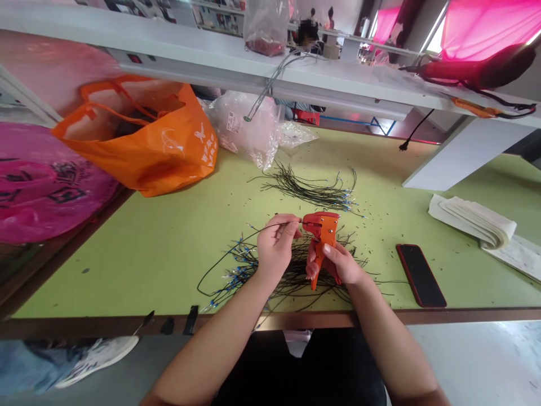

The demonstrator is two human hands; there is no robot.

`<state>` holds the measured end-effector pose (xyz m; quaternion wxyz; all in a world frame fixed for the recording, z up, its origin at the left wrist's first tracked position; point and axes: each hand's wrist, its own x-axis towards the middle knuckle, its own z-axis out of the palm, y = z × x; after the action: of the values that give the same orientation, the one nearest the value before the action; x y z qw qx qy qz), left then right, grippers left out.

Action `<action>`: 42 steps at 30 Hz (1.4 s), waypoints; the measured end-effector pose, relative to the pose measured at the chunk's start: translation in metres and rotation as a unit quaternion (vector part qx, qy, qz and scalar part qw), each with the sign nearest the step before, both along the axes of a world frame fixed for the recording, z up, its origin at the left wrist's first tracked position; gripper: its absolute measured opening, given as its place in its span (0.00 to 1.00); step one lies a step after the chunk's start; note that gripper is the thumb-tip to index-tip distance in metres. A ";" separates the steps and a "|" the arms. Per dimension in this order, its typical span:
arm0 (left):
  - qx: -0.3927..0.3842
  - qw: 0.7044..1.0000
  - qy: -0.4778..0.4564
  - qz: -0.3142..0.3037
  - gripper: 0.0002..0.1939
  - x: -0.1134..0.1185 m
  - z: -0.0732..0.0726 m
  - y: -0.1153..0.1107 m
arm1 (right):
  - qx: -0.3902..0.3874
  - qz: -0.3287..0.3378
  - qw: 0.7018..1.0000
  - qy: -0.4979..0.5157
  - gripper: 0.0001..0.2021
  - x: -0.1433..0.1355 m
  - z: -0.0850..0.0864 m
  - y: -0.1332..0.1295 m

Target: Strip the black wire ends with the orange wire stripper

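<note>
1. Above the green table [160, 248], the left hand [276, 248] pinched a wire [275, 225], its end at the tool's head.
2. The right hand [340, 264] gripped the tool [327, 228] over the near pile [296, 273].
3. A bundle [315, 193] lay farther off, the phone [421, 276] to the right.

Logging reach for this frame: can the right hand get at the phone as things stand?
Likely yes: the phone lies off to the right of the right hand, with only thin wires seen between. That hand grips the orange tool, though, so it would probably need freeing first.
</note>
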<state>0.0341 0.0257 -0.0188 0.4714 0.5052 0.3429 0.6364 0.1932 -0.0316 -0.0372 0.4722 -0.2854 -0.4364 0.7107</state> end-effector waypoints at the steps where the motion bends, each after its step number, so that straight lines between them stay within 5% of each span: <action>1: -0.001 1.000 0.002 -0.001 0.17 0.000 0.000 0.000 | 0.001 -0.003 1.000 -0.002 0.24 0.000 0.000 0.000; 17: -0.020 0.999 -0.032 -0.013 0.21 0.004 -0.005 0.004 | 0.008 -0.100 0.995 -0.007 0.27 -0.019 -0.007 -0.001; 23: -0.037 0.996 -0.084 -0.008 0.21 0.001 -0.012 0.011 | 0.020 -0.055 0.998 0.016 0.30 -0.014 -0.001 0.000; 25: -0.049 0.990 -0.130 0.039 0.22 -0.011 -0.013 0.026 | 0.041 -0.112 0.992 0.046 0.30 0.002 0.010 -0.001; 28: -0.049 0.969 -0.196 0.140 0.24 -0.030 -0.010 0.050 | 0.047 -0.307 0.943 0.120 0.28 0.033 0.031 -0.001; 30: -0.051 0.972 -0.182 0.141 0.24 -0.031 -0.007 0.053 | 0.049 -0.379 0.917 0.117 0.27 0.044 0.040 0.001; 35: 0.009 0.997 -0.065 0.048 0.16 -0.005 -0.004 0.016 | 0.054 -0.296 0.949 0.091 0.26 0.017 0.031 0.006; 42: 0.198 0.969 0.135 0.057 0.05 -0.002 -0.011 -0.007 | 0.057 -0.170 0.984 -0.012 0.29 -0.015 -0.003 0.002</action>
<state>0.0319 0.0189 -0.0293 0.2745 0.6491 0.2988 0.6435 0.1782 -0.0295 -0.0402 0.5967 -0.3366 -0.4267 0.5904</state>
